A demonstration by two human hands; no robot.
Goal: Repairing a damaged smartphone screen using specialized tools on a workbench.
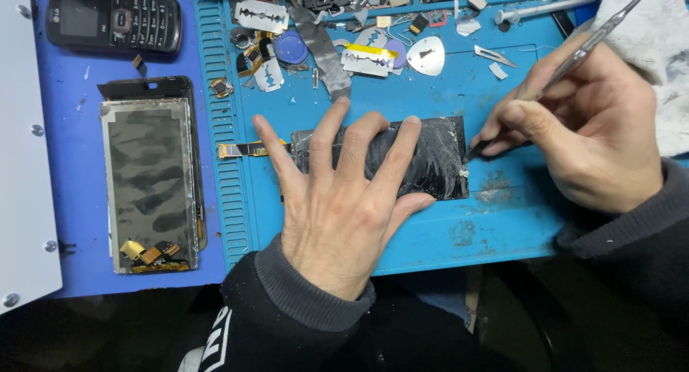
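Cracked glass of a thin, brittle phone screen [430, 157] is pinned flat on the blue mat [502, 228] by the spread, empty left hand [337, 200]; at three o'clock, its edge is scraped by a metal tool [596, 38] pinched in the right hand [581, 128].

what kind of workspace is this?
Likely a phone repair bench. The left hand presses a cracked screen panel flat on a blue work mat, the right hand works a metal pry tool at its edge, and razor blades lie nearby.
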